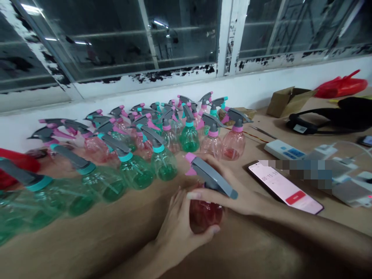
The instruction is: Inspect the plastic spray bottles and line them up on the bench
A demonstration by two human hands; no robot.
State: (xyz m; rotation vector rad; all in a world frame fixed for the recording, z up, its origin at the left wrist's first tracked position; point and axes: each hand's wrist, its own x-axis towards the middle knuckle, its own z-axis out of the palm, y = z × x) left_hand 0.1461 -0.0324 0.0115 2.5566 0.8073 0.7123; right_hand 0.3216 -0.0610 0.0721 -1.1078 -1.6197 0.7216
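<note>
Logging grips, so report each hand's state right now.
Left hand: closed around the rounded body of a clear pink plastic spray bottle.
Right hand: closed around that bottle's neck, below its grey-and-pink trigger head.

Bare hands (178,226) with slim fingers join bare, slender forearms (302,226).

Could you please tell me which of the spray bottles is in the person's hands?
The red-tinted bottle with the pink nozzle, at the lower middle: the left hand and right hand hold it; no hand touches the others.
</note>
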